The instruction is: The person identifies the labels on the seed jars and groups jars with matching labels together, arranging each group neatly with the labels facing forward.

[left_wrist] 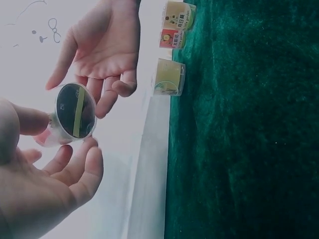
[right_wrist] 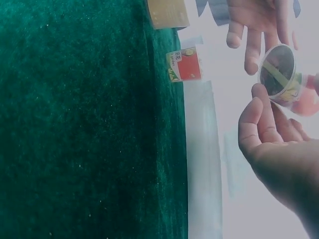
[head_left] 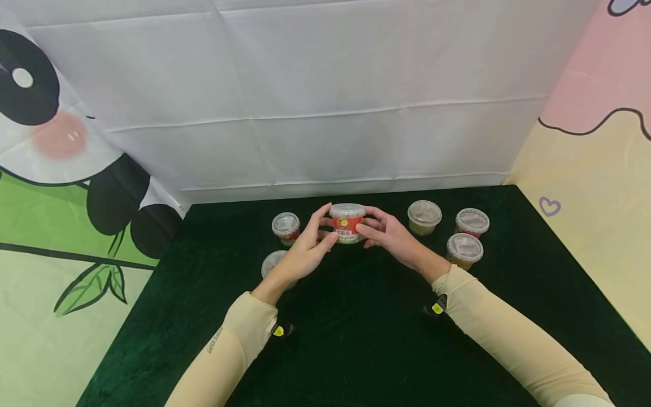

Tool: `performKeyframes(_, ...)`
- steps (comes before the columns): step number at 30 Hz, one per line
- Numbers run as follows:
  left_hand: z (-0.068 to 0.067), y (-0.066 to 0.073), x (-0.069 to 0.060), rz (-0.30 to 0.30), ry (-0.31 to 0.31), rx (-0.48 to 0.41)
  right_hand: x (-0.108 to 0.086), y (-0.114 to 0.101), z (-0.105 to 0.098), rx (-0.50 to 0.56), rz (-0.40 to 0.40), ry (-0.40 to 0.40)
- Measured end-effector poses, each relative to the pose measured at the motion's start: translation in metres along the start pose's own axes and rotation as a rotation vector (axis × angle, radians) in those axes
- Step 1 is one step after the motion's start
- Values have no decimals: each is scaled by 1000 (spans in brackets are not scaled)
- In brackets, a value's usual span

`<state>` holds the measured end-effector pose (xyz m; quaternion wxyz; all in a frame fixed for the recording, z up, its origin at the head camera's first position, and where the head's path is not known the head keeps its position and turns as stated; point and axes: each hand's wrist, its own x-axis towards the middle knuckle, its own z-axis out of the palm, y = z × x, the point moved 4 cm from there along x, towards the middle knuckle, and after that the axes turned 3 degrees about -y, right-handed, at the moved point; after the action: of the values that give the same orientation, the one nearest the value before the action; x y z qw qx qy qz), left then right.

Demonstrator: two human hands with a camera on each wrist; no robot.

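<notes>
At far centre, a round red-labelled clear plastic tub (head_left: 347, 224) is held above green velvet cloth (head_left: 356, 333). It is gripped by fingers of left hand (head_left: 307, 247) and right hand (head_left: 395, 238).

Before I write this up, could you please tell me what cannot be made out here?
Head view: start of the lettering on the red-labelled plastic tub, covered by the left hand.
Head view: body of the nearer left-side tub, mostly hidden behind the left hand.
Right wrist view: tan tub, cut off by the top edge.
</notes>
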<state>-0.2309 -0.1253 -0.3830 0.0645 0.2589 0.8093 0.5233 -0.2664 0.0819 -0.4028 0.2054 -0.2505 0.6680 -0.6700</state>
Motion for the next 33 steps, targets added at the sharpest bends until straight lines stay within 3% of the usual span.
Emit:
performKeyframes(8, 2, 1, 1, -13, 2, -27, 1, -1, 4, -74, -30, -14)
performKeyframes(18, 2, 0, 0, -3, 7, -15, 0, 0, 4, -77, -31, -6)
performKeyframes(33, -1, 2, -1, 19, -9, 0, -3, 0, 2, 70, -9, -31)
